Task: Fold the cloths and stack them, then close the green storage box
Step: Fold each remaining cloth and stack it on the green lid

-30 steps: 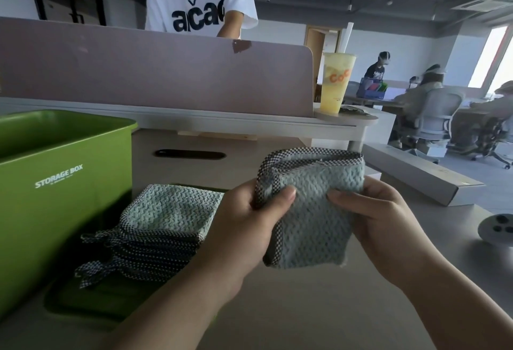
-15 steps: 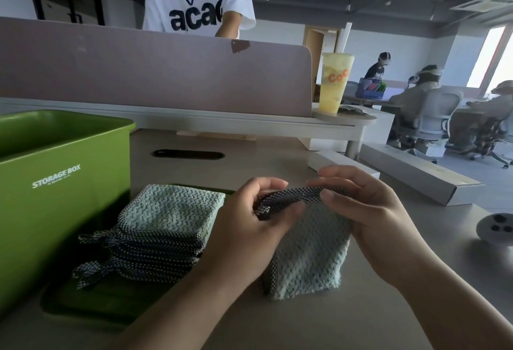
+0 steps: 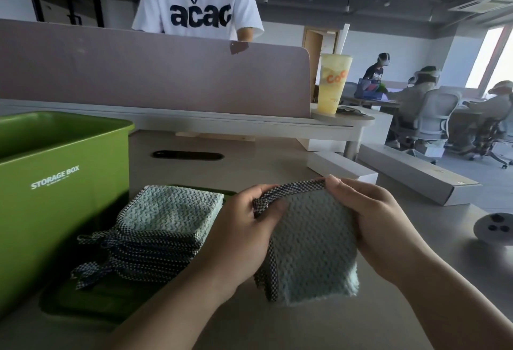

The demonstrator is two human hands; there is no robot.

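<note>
- the left hand pinches the checked trim at the top left corner of a folded pale green cloth, thumb in front and fingers curled behind.
- the right hand grips the same cloth along its top right edge, fingers bent over the trim and palm against the right side.
- the cloth hangs between the two hands in front of the person, waffle face toward the camera, dark checked border down its left edge; whether its lower edge touches the surface cannot be told.
- just left of the left hand, a stack of folded cloths of the same kind lies with checked edges and loose loops facing the near left.
- the stack rests on a flat green lid, which lies on the surface.
- the green storage box stands open at the left, just beside the lid and stack, white "storage box" lettering on its side.
- behind it all runs a mauve divider panel; a yellow cup with a straw stands at its right end.
- a person in a white t-shirt stands beyond the panel.
</note>
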